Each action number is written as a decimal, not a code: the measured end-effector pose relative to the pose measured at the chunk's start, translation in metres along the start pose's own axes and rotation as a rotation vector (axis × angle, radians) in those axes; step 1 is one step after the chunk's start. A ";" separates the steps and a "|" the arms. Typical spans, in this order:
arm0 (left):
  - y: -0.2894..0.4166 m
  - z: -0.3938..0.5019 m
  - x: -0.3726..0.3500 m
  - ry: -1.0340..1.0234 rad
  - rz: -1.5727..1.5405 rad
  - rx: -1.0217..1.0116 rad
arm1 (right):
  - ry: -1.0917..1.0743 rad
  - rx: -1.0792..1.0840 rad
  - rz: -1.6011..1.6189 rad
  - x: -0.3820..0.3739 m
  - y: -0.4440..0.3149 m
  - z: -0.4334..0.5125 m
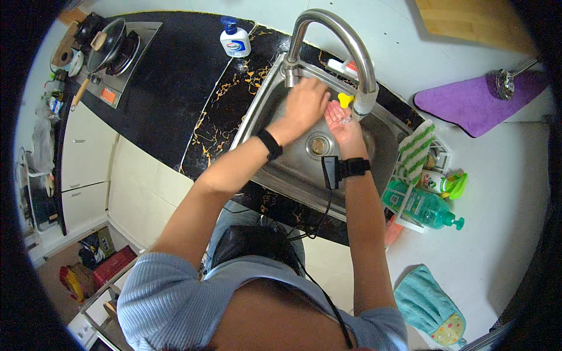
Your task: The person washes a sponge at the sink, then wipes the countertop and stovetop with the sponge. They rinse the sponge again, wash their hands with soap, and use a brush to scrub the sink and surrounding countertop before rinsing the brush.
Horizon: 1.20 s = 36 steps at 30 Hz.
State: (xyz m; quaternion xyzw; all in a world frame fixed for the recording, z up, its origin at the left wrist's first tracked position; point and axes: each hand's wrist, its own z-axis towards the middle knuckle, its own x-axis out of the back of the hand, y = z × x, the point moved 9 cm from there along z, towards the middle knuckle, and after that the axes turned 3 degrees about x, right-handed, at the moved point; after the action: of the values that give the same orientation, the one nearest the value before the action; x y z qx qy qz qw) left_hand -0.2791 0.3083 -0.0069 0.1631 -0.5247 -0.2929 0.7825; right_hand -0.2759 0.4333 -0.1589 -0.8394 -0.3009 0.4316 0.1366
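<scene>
My left hand (307,100) is over the steel sink, back up, fingers bent and slightly blurred. It is just in front of the base of the tall faucet (322,14); whether it touches the metal cannot be made out. Its palm is hidden. Below the spout end (365,102), my right hand (343,127) is turned palm up with its fingers extended and a wet gleam on it. A yellow piece (345,100) sits beside the spout, close to those fingers. The sink basin (290,169) has a drain (319,145) below both hands.
A white pump bottle (236,43) stands on the black counter left of the sink. On the right, a rack holds a striped cloth (415,151) and a green pump bottle (417,204). A wok (106,46) sits on the stove. A cable (328,215) hangs from the right wristband.
</scene>
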 end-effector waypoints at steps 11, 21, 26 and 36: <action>0.011 -0.043 -0.116 -0.595 -0.622 0.385 | -0.431 -0.034 0.195 -0.037 0.030 -0.043; 0.016 -0.091 -0.123 -1.385 -0.996 0.590 | -0.376 -0.262 -0.234 -0.027 0.043 -0.062; -0.021 -0.079 -0.170 -0.935 -0.443 0.635 | -0.090 0.093 0.048 -0.007 0.025 -0.039; 0.004 -0.072 -0.123 -1.030 -0.125 0.400 | -0.192 -0.233 0.056 0.002 0.047 -0.053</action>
State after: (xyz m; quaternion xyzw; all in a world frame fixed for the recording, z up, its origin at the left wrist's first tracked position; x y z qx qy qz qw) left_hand -0.2459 0.3849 -0.1226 0.1749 -0.8742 -0.2752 0.3597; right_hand -0.2136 0.4000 -0.1518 -0.8124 -0.3373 0.4757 -0.0033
